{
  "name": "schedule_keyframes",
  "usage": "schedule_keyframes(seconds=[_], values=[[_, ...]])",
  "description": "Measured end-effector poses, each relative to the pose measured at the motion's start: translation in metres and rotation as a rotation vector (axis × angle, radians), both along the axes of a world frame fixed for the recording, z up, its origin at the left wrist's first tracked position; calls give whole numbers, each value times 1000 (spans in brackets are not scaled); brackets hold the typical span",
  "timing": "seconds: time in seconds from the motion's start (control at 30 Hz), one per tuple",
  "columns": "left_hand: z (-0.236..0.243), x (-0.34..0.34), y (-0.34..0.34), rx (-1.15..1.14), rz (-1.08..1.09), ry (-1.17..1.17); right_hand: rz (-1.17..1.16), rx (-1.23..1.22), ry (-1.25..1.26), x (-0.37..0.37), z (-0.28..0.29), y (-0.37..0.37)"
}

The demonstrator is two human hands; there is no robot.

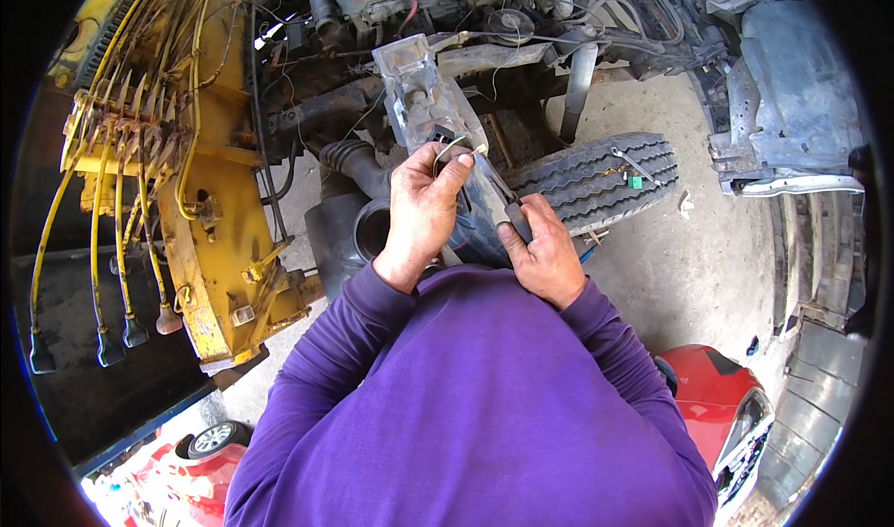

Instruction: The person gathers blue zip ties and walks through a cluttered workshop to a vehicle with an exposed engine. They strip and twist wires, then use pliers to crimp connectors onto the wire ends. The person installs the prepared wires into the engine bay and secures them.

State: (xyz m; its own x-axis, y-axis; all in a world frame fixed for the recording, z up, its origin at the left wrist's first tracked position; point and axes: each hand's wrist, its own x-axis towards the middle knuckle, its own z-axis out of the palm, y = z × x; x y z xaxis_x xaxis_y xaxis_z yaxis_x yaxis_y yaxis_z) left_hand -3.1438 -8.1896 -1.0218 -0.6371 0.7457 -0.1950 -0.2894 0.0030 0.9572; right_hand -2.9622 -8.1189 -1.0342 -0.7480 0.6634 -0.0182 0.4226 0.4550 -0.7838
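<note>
My left hand (424,206) is closed, its thumb and fingertips pinching a thin, pale green wire (441,156) that curves over the fingers. A small black part (438,134) is just beyond those fingertips. To the right, my right hand (548,255) is wrapped round a slim tool with a dark handle (518,222). Its narrow metal end points up and left toward my left hand, but its exact kind cannot be made out. Both hands are above a worn grey metal bracket (402,75) that runs away from me.
A tyre (596,181) with a wrench (637,166) on it lies to the right. Yellow machinery (209,257) with hanging cables stands left. A dark cylindrical housing (337,238) is beside my left wrist. Engine parts (510,26) fill the far side. Red cars (712,401) are behind me.
</note>
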Motion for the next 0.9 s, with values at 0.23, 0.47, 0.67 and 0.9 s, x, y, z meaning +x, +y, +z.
schedule_keyframes(seconds=[0.23,0.47,0.67,0.9], values=[[-3,0,2,15,27,193,63,-228,73,3,7,2],[-5,2,-1,8,76,663,76,-426,200,2,16,-8],[-4,2,-2,13,75,676,72,-380,-31,4,29,-4],[-1,5,-7,-51,41,324,81,-280,137,7,9,-11]])
